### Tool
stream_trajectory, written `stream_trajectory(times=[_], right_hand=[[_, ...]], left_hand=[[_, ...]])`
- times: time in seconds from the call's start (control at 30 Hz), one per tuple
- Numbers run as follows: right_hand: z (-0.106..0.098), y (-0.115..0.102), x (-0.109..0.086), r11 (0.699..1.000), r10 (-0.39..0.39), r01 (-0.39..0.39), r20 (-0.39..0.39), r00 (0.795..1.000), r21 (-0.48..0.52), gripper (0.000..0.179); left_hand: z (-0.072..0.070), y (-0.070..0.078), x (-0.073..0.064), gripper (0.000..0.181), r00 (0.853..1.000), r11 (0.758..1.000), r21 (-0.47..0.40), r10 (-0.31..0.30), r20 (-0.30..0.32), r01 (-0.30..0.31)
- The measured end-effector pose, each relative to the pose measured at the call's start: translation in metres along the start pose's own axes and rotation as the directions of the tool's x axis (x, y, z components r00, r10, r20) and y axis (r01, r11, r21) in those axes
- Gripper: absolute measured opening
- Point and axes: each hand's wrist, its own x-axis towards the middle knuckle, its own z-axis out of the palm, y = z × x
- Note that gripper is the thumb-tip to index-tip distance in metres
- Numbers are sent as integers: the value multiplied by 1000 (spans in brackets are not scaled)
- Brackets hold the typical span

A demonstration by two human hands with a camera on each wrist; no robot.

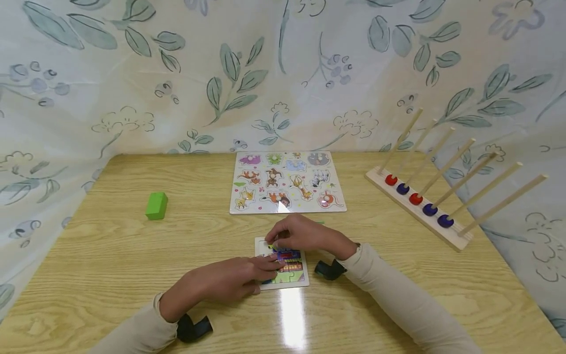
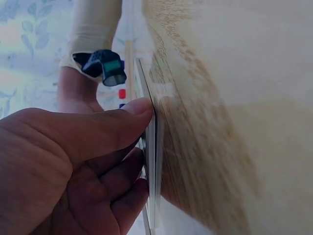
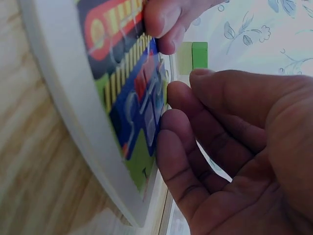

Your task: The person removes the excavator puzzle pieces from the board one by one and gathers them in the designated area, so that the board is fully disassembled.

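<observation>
A small jigsaw puzzle [image 1: 289, 278] in a pale frame lies on the table, with a colourful vehicle picture. My left hand [image 1: 232, 279] rests fairly straight fingers across its left side. In the left wrist view, the left thumb [image 2: 139, 107] touches the frame edge [image 2: 152, 161]. Over the puzzle's far part is my right hand [image 1: 305, 233], its bent fingertips touching the surface. The right wrist view shows that hand's thumb [image 3: 210, 85] apart from the puzzle, and the index fingertip beside a yellow part. My fingers hide some of the far left corner.
Behind the puzzle lies a white animal peg board [image 1: 287, 209]. A green block [image 1: 156, 205] stands at the left. To the right is a wooden rack [image 1: 460, 241] with upright rods and red and blue beads. A floral cloth [image 1: 283, 98] hangs behind the table.
</observation>
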Motion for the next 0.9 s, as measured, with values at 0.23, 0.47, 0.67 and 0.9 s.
stream_trajectory(times=[0.23, 0.47, 0.67, 0.9], right_hand=[[0, -1, -1, 999, -36, 36, 6, 999, -27, 17], [4, 0, 1, 994, -75, 75, -3, 997, -82, 17], [5, -3, 3, 984, -82, 79, -11, 997, -158, 17], [5, -7, 3, 989, -51, 45, -40, 998, -141, 18]], left_hand=[[0, -1, 0, 46, 1000, 1000, -19, -2, 0, 2], [0, -1, -1, 49, 1000, 998, -67, -5, -5, 5], [-1, 0, -1, 49, 1000, 998, -56, -11, -5, 11], [-1, 0, 0, 48, 1000, 998, -70, -7, 2, 7]])
